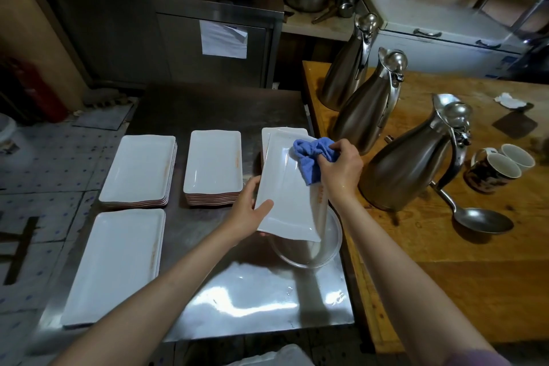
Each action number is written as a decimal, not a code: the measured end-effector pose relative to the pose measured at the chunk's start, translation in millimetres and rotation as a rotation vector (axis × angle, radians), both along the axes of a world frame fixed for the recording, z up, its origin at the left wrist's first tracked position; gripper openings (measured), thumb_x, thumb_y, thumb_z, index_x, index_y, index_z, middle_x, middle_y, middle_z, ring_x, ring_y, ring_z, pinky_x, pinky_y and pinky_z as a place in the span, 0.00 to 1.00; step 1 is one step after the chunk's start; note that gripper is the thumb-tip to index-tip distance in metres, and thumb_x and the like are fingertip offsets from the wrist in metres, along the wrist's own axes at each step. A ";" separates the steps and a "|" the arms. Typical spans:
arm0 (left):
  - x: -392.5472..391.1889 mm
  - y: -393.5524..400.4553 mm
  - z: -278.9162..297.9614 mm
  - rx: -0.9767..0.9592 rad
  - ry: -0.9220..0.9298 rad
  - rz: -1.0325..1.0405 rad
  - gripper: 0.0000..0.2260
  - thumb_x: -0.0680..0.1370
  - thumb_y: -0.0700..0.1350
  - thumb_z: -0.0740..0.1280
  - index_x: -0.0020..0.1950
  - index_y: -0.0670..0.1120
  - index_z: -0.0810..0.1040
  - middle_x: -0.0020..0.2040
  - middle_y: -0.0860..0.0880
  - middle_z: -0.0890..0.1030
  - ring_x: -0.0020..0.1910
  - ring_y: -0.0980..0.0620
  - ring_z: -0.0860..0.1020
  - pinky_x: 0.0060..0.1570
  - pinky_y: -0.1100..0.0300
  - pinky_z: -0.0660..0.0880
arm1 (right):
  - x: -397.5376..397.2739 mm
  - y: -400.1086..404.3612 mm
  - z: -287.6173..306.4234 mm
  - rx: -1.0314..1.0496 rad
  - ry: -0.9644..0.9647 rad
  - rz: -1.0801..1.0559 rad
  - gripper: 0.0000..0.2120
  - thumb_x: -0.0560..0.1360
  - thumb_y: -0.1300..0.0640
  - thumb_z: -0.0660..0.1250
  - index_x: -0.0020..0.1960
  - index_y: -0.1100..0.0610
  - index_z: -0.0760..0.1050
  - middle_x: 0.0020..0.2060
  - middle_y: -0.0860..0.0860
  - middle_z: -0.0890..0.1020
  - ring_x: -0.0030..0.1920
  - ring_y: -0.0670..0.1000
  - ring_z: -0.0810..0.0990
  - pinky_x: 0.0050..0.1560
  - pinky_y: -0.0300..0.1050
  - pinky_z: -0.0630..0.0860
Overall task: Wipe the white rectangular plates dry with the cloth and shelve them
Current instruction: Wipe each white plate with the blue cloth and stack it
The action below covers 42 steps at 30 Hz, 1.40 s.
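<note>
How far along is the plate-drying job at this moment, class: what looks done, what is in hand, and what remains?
Looks done: unclear; three stacks of white plates sit on the steel table, dryness untold. In hand: the left hand grips a tilted plate while the right hand presses a blue cloth on it. Left: another stack behind it, and all shelving.

Pretty tight around here. The steel table (pixel 255 300) has plate stacks all over: one front-left (pixel 116 264), one back-left (pixel 139 169), one in the middle (pixel 212 166), another at the back right (pixel 269 135). Narrow lanes of bare steel run between them. A shiny open patch sits at the near edge, right of the front-left stack. A round basin (pixel 323 249) blocks the right side. On the wooden counter (pixel 445 291), three jugs (pixel 410 163) line its left part, with a ladle (pixel 475 217) and mugs (pixel 499 169) beside them.
</note>
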State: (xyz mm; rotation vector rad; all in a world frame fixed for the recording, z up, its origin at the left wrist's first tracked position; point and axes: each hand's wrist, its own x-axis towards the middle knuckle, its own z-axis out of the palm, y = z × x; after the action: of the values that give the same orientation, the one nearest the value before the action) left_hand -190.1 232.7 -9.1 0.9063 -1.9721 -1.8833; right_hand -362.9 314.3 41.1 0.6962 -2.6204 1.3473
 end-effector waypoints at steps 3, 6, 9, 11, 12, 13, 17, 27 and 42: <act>1.0 -0.5 1.0 0.010 -0.004 -0.001 0.19 0.80 0.41 0.64 0.69 0.51 0.63 0.57 0.52 0.74 0.54 0.52 0.77 0.44 0.55 0.81 | 2.6 -0.1 -2.5 0.002 -0.015 -0.002 0.06 0.72 0.62 0.71 0.47 0.56 0.75 0.44 0.49 0.76 0.46 0.48 0.77 0.47 0.37 0.73; 2.5 -2.7 -0.9 0.055 -0.006 0.020 0.21 0.79 0.41 0.64 0.70 0.51 0.63 0.59 0.51 0.74 0.56 0.48 0.78 0.42 0.50 0.82 | 6.4 6.4 -6.8 0.006 -0.045 0.070 0.12 0.74 0.62 0.69 0.57 0.59 0.78 0.51 0.53 0.80 0.51 0.48 0.77 0.51 0.35 0.70; 4.9 -4.3 -1.7 0.084 -0.021 0.042 0.22 0.79 0.43 0.64 0.71 0.52 0.62 0.64 0.48 0.73 0.58 0.46 0.78 0.47 0.47 0.81 | 8.2 15.1 -11.2 0.164 -0.019 0.187 0.17 0.75 0.66 0.65 0.63 0.58 0.76 0.64 0.55 0.74 0.64 0.54 0.69 0.59 0.36 0.61; 5.5 -5.3 -1.0 0.095 -0.030 0.046 0.22 0.79 0.43 0.64 0.71 0.52 0.63 0.65 0.47 0.73 0.58 0.45 0.78 0.47 0.48 0.81 | 7.6 19.3 -14.8 0.233 0.006 0.248 0.19 0.75 0.67 0.65 0.64 0.56 0.75 0.68 0.54 0.69 0.68 0.54 0.63 0.61 0.36 0.57; 5.8 -5.8 -0.4 0.097 -0.030 0.040 0.22 0.79 0.43 0.64 0.71 0.52 0.63 0.64 0.47 0.73 0.58 0.45 0.78 0.46 0.50 0.81 | 7.1 20.3 -17.0 0.258 0.040 0.274 0.19 0.75 0.66 0.66 0.64 0.56 0.76 0.67 0.55 0.70 0.67 0.54 0.64 0.61 0.35 0.57; 6.2 -6.0 0.6 0.103 -0.028 0.027 0.22 0.79 0.42 0.64 0.71 0.53 0.62 0.64 0.48 0.73 0.58 0.45 0.78 0.45 0.51 0.81 | 6.9 20.8 -18.4 0.280 0.076 0.293 0.19 0.74 0.66 0.67 0.64 0.56 0.76 0.65 0.55 0.72 0.65 0.54 0.66 0.59 0.33 0.57; 8.4 -4.8 4.3 0.102 -0.013 -0.027 0.20 0.79 0.41 0.64 0.69 0.53 0.64 0.62 0.48 0.74 0.55 0.47 0.79 0.40 0.53 0.81 | 3.6 15.4 -18.3 0.264 0.111 0.244 0.14 0.74 0.65 0.68 0.59 0.58 0.79 0.54 0.54 0.79 0.56 0.51 0.71 0.49 0.33 0.60; 9.9 -3.4 18.9 0.059 -0.019 -0.113 0.21 0.78 0.42 0.65 0.69 0.51 0.64 0.56 0.53 0.75 0.49 0.53 0.80 0.38 0.48 0.82 | 5.6 -3.1 -1.9 0.137 -0.004 0.190 0.13 0.74 0.66 0.67 0.57 0.57 0.77 0.54 0.53 0.79 0.51 0.46 0.75 0.48 0.30 0.70; 8.5 -9.6 13.0 -0.011 -0.010 -0.055 0.21 0.78 0.42 0.67 0.68 0.51 0.65 0.64 0.55 0.69 0.64 0.58 0.68 0.62 0.64 0.68 | 46.2 -0.9 -5.5 0.188 0.037 0.492 0.09 0.73 0.68 0.67 0.53 0.62 0.81 0.50 0.57 0.82 0.51 0.53 0.78 0.54 0.39 0.73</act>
State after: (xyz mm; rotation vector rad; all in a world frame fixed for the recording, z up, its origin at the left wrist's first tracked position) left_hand -181.6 223.0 3.9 0.8681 -2.0311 -1.8987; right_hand -316.7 313.4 35.6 1.4532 -2.6720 1.1694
